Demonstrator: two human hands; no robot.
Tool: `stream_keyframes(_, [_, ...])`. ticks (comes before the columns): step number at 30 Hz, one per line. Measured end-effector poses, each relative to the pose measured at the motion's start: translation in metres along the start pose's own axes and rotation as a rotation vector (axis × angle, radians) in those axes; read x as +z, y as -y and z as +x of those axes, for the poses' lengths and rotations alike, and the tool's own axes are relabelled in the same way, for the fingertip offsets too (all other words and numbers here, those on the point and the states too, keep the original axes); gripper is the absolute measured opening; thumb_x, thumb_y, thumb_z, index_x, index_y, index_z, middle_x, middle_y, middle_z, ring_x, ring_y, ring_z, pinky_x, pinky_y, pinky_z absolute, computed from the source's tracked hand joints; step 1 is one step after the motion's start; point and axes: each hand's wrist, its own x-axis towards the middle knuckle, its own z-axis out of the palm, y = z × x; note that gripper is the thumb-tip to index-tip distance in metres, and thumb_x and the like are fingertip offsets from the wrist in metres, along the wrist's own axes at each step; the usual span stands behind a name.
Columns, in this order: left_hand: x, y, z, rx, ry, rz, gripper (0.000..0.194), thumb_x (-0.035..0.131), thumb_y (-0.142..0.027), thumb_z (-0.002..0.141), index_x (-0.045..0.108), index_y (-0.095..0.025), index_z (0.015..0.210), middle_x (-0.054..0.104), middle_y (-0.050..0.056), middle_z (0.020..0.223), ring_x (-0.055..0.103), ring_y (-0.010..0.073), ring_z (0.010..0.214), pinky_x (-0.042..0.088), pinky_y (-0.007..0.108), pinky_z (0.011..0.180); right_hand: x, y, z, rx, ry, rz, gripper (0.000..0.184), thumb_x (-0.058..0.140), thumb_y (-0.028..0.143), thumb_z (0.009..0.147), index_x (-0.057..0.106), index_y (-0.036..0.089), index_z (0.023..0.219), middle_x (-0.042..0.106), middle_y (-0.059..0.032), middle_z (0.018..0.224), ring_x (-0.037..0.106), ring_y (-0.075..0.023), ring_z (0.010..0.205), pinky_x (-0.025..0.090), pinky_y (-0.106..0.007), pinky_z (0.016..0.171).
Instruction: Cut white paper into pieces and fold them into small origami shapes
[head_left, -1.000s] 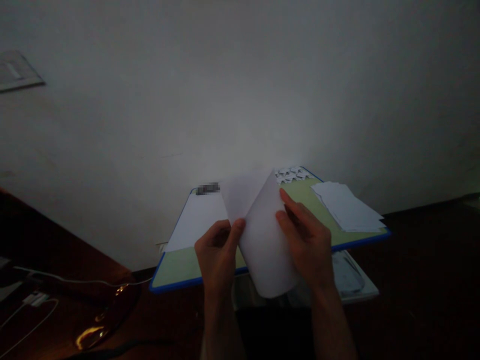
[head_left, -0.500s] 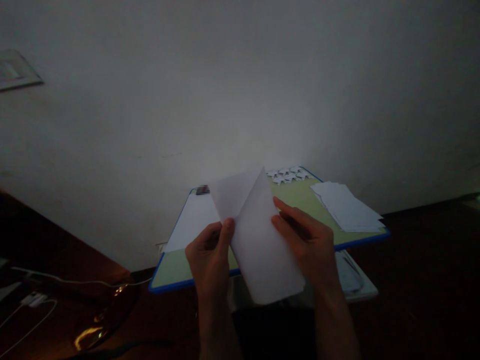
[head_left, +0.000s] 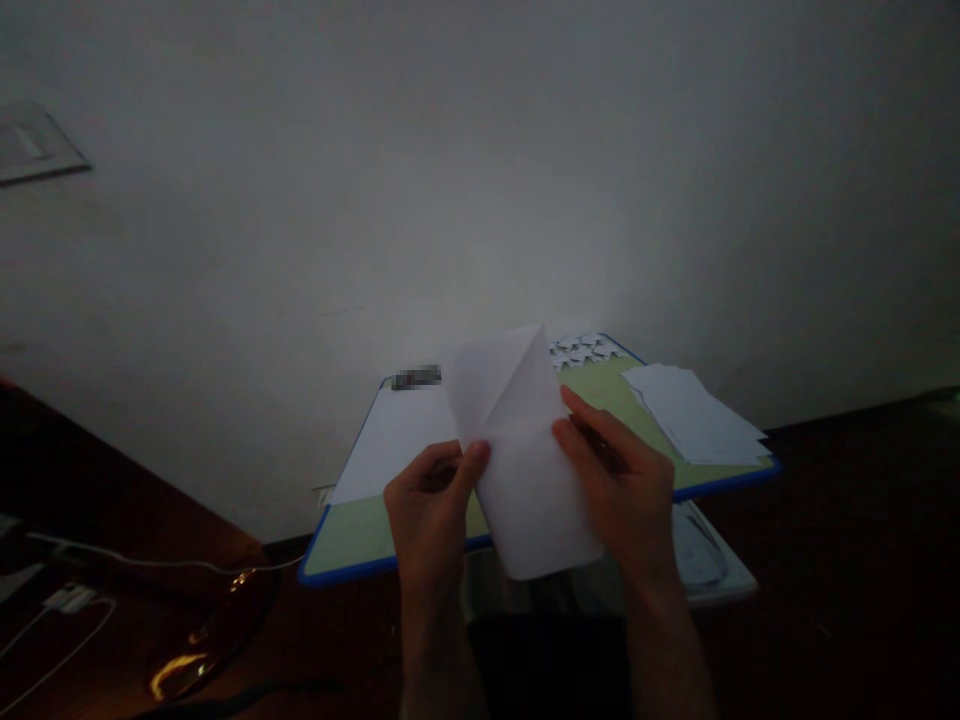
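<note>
I hold a white sheet of paper (head_left: 525,460) up in front of me, partly folded, with one flap bent back at the top left. My left hand (head_left: 431,510) pinches its left edge between thumb and fingers. My right hand (head_left: 622,490) grips the right edge, fingers laid over the front. Below the sheet lies a green board with a blue rim (head_left: 352,545).
A white sheet (head_left: 390,440) lies on the board's left half. A stack of white papers (head_left: 694,410) sits at its right, and several small folded paper pieces (head_left: 585,347) at its far edge. White cables (head_left: 67,600) run over the dark floor at left. A pale wall stands behind.
The sheet has shifted slightly up and right with both hands, and its lower edge sits higher than half a second ago. The fold looks tighter.
</note>
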Motion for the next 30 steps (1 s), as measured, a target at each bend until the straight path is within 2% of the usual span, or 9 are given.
stream_keyframes(8, [-0.004,0.001,-0.002,0.053,0.023,0.012,0.023,0.086,-0.042,0.081,0.082,-0.020,0.077,0.079,0.003,0.076,0.068,0.0134,0.069,0.053,0.022,0.064,0.001,-0.002,-0.001,-0.049,0.005,-0.053,0.033,0.072,0.030,0.095,0.077,0.032,0.127,0.081,-0.0034,0.104,0.073,-0.0176,0.087,0.058,-0.031,0.070])
stream_keyframes(13, [0.001,0.000,-0.003,0.071,0.058,0.050,0.025,0.080,-0.043,0.089,0.080,-0.019,0.082,0.077,0.002,0.078,0.068,0.0133,0.073,0.052,0.022,0.066,0.000,-0.002,0.001,-0.049,-0.050,-0.051,0.031,0.072,0.031,0.094,0.078,0.029,0.124,0.081,-0.0049,0.106,0.074,-0.0192,0.091,0.061,-0.033,0.074])
stream_keyframes(17, [0.007,-0.001,-0.003,0.012,0.157,0.015,0.023,0.087,-0.040,0.081,0.078,-0.019,0.081,0.076,0.001,0.077,0.070,0.0147,0.073,0.052,0.022,0.064,-0.001,-0.004,0.003,-0.033,-0.125,-0.014,0.031,0.074,0.033,0.093,0.080,0.026,0.122,0.082,-0.0066,0.106,0.075,-0.0205,0.094,0.063,-0.035,0.078])
stream_keyframes(23, [0.005,0.005,0.000,-0.001,0.100,0.017,0.024,0.091,-0.037,0.075,0.077,-0.018,0.071,0.075,0.002,0.070,0.067,0.0146,0.066,0.051,0.023,0.061,-0.003,-0.011,0.003,-0.046,-0.118,-0.060,0.030,0.073,0.033,0.093,0.080,0.027,0.122,0.081,-0.0061,0.104,0.074,-0.0198,0.088,0.061,-0.034,0.072])
stream_keyframes(26, [0.003,0.006,0.001,0.008,0.100,0.030,0.025,0.089,-0.039,0.077,0.077,-0.018,0.071,0.075,0.002,0.070,0.065,0.0144,0.065,0.050,0.023,0.060,-0.002,-0.011,0.003,-0.072,-0.113,-0.093,0.030,0.073,0.032,0.093,0.080,0.028,0.122,0.081,-0.0051,0.100,0.073,-0.0193,0.086,0.059,-0.033,0.070])
stream_keyframes(30, [0.007,0.002,-0.002,0.046,0.080,0.028,0.025,0.085,-0.042,0.082,0.077,-0.018,0.076,0.076,0.001,0.074,0.065,0.0133,0.067,0.049,0.022,0.061,0.001,-0.006,0.001,-0.096,-0.142,-0.125,0.030,0.071,0.031,0.095,0.079,0.027,0.124,0.081,-0.0051,0.099,0.073,-0.0205,0.091,0.059,-0.034,0.076])
